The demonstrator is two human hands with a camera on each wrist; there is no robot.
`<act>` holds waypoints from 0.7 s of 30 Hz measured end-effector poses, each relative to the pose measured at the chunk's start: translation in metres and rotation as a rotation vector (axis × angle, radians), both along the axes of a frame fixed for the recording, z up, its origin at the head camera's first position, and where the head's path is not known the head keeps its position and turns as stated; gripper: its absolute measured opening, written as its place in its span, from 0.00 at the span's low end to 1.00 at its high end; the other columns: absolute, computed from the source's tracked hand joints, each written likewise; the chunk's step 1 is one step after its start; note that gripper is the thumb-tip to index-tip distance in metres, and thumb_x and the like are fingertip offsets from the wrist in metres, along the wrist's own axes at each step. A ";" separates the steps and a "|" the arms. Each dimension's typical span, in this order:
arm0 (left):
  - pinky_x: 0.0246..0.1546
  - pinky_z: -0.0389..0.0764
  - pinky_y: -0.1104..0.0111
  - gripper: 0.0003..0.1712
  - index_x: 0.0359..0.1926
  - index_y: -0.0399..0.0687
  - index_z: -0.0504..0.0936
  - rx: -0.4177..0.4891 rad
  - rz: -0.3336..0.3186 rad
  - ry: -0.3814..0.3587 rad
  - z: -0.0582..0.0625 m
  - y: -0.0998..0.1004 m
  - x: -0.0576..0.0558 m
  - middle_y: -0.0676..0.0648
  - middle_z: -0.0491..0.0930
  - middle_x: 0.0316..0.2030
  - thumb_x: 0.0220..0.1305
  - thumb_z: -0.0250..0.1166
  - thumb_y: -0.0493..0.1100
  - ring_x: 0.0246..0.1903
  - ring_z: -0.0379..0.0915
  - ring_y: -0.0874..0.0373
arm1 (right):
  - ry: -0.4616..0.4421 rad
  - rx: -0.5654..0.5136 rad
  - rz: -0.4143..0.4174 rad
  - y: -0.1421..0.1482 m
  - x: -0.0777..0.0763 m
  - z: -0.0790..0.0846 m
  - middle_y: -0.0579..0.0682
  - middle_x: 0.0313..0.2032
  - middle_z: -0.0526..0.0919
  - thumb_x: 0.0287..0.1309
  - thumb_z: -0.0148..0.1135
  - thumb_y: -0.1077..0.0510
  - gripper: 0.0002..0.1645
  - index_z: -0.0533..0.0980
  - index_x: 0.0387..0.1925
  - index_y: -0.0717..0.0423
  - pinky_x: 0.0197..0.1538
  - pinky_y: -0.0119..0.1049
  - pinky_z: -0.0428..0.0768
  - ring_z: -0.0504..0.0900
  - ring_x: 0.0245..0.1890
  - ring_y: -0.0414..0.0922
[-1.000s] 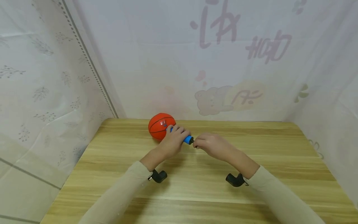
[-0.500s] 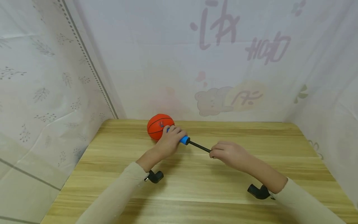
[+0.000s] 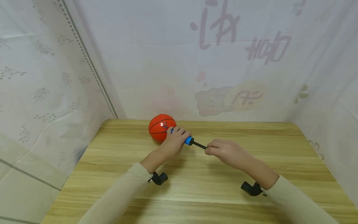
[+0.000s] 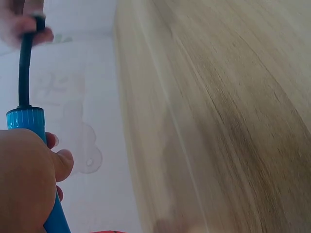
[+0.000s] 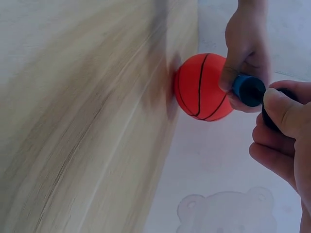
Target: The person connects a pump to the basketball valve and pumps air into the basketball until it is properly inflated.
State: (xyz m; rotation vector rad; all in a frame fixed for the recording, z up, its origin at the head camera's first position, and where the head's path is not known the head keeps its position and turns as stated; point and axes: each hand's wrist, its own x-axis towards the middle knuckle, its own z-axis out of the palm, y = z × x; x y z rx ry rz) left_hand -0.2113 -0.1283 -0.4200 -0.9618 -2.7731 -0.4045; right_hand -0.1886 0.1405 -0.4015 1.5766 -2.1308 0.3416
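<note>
An orange-red toy basketball (image 3: 160,128) with black lines rests near the back of the wooden table, left of the middle. My left hand (image 3: 174,143) grips the blue barrel of a hand pump (image 3: 188,141), whose far end points at the ball's right side. The black pump rod (image 4: 24,73) stands partly drawn out of the barrel. At its outer end, my right hand (image 3: 227,153) holds the black handle (image 5: 278,109) between thumb and fingers. Most of the barrel is hidden under the left hand, and the pump's tip is covered in the right wrist view.
The wooden table (image 3: 179,189) reaches back to a pale printed curtain (image 3: 156,62). A second curtain (image 3: 50,93) with leaf patterns hangs at the left. A black camera mount is worn on each wrist, low over the table.
My right hand first pulled the pump rod far out to the right, then pushed it partway back in. The left hand and ball shifted slightly left, then back right.
</note>
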 end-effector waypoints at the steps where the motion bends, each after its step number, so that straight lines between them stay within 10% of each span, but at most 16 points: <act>1: 0.58 0.62 0.44 0.15 0.50 0.53 0.76 -0.003 0.003 0.000 0.000 0.001 0.000 0.47 0.77 0.48 0.68 0.65 0.32 0.53 0.67 0.47 | 0.005 0.004 -0.004 -0.004 -0.002 -0.001 0.46 0.40 0.85 0.46 0.77 0.71 0.19 0.82 0.40 0.54 0.42 0.30 0.82 0.84 0.40 0.41; 21: 0.59 0.63 0.47 0.12 0.47 0.54 0.77 -0.054 -0.028 0.021 -0.002 0.001 0.002 0.49 0.77 0.45 0.68 0.65 0.34 0.52 0.68 0.49 | 0.069 0.019 0.002 -0.026 -0.013 -0.016 0.46 0.37 0.84 0.47 0.77 0.70 0.18 0.84 0.40 0.53 0.38 0.28 0.80 0.81 0.36 0.42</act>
